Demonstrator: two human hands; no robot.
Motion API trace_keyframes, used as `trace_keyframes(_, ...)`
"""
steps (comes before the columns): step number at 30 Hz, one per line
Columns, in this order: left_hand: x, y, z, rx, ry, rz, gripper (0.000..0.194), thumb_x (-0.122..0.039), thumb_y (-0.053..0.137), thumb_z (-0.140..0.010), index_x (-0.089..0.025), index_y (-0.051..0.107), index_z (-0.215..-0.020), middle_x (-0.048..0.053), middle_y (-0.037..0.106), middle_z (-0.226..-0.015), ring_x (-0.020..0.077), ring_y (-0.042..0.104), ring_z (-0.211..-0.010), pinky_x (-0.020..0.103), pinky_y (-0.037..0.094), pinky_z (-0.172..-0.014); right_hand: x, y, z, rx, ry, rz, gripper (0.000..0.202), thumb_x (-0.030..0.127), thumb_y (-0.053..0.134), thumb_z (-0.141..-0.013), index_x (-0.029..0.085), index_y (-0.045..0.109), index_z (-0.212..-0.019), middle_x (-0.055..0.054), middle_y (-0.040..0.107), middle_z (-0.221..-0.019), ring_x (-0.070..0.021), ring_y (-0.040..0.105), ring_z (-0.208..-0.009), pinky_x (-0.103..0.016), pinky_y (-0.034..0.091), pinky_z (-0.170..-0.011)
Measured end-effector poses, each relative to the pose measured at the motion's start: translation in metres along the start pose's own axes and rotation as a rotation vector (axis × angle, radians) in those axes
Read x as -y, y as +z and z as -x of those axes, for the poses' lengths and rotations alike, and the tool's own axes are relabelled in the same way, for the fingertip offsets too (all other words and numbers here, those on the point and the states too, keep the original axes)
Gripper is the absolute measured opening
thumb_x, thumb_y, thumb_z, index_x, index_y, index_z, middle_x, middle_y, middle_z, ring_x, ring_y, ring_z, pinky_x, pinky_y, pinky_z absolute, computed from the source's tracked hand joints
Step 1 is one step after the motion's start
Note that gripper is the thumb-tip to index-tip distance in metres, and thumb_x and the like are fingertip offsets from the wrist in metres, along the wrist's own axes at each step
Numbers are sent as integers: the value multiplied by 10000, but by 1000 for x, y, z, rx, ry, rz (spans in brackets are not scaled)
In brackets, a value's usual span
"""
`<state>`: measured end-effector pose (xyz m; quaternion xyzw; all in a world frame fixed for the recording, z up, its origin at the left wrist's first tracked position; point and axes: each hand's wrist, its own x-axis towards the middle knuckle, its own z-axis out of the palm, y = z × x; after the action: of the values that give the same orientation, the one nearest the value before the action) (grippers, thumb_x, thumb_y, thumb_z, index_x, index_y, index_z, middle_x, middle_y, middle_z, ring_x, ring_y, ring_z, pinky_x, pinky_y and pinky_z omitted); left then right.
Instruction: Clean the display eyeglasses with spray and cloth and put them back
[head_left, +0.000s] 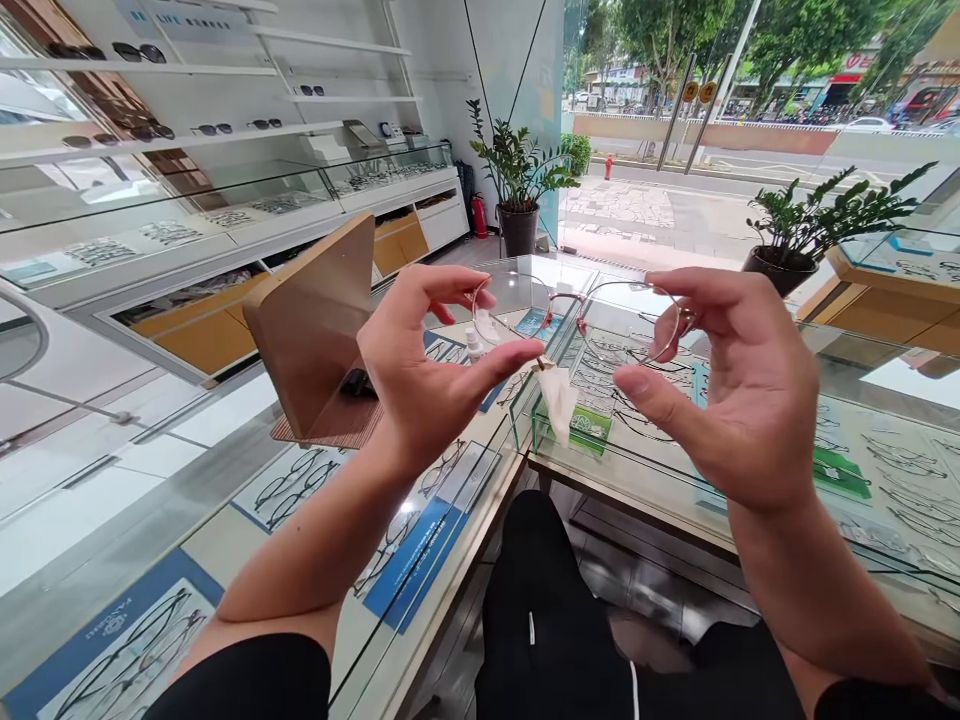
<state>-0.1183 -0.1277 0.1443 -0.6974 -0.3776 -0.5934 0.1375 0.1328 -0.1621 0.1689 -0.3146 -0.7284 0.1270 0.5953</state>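
A pair of eyeglasses with thin round metal rims is held up in front of me, above the glass display counters. My left hand grips the left rim near its outer edge with the fingers, its thumb stretched out below the lens. At the other side, my right hand has its fingers on the outer end of the right rim, the thumb apart and lower. A crumpled white tissue shows below the glasses at the counter corner. Behind my left hand stands a small white bottle, partly hidden.
A brown mirror stand rises from the left counter. Rows of eyeglasses lie under the glass of the counters. Potted plants stand by the window, and a fire extinguisher by the far cabinets. My legs are below the counter edge.
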Motion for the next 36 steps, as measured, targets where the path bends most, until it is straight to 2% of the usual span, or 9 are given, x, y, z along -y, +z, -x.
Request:
trace_keyframes(4,2,0,3,-32,77,-40,649,-756,800,-820,-294,634,-1244,42,707,-1026,266,712,-1023,436,570,-892,-14,-2,15,4,129,-23,417,391,784,-930,317,681,-1326,-60,678,-1312,-264,668,-1173,-443,590,-972)
trace_keyframes(8,3,-2,8,-10,138,-96,686,-748,842,-783,-305,645,-1268,61,737,-1074,294,711,-1056,497,571,-955,-26,-4,34,43,285,-129,354,409,640,-1027,303,662,-1365,-84,701,-1390,-273,682,-1238,-460,590,-985)
trace_keyframes(11,0,0,9,52,234,-82,642,-722,839,-811,-291,672,-1257,63,761,-1070,277,725,-993,479,574,-902,-22,-8,39,-48,215,17,379,394,682,-1005,291,675,-1370,-88,699,-1409,-298,650,-1310,-487,547,-1056)
trace_keyframes(12,-2,2,8,76,283,-60,615,-704,833,-832,-285,681,-1256,62,768,-1062,268,729,-977,463,573,-877,-18,-10,39,-30,174,77,367,379,704,-995,290,691,-1350,-84,714,-1381,-302,654,-1300,-490,536,-1062)
trace_keyframes(16,-16,10,4,161,470,-9,528,-627,823,-888,-269,696,-1255,59,789,-1039,245,743,-954,396,563,-797,-8,-19,42,199,86,187,162,269,689,-1019,291,756,-1165,-37,797,-1121,-264,719,-1093,-464,531,-982)
trace_keyframes(18,-23,13,5,216,503,-3,511,-584,837,-895,-258,686,-1259,56,798,-1045,235,751,-953,377,568,-795,-8,-24,47,224,100,184,122,229,672,-1032,286,760,-1093,-27,800,-1045,-249,721,-1028,-451,525,-951)
trace_keyframes(21,-34,17,12,343,464,93,501,-524,839,-914,-241,662,-1288,65,804,-1089,228,763,-984,367,593,-833,-13,-31,62,241,193,119,75,240,690,-1031,276,753,-1011,-34,782,-1032,-246,710,-1025,-433,528,-941)
trace_keyframes(31,-64,33,44,766,66,546,516,-258,800,-964,-239,595,-1437,110,731,-1306,218,726,-1199,366,629,-1010,-36,-42,133,293,665,-314,112,373,722,-1027,288,774,-978,-63,747,-1352,-281,656,-1346,-461,477,-1167)
trace_keyframes(36,-67,39,54,887,-47,653,493,-281,800,-955,-273,615,-1412,108,721,-1294,242,711,-1182,396,627,-976,-37,-40,156,242,783,-425,156,415,739,-1010,272,789,-975,-86,772,-1309,-291,686,-1307,-453,527,-1126)
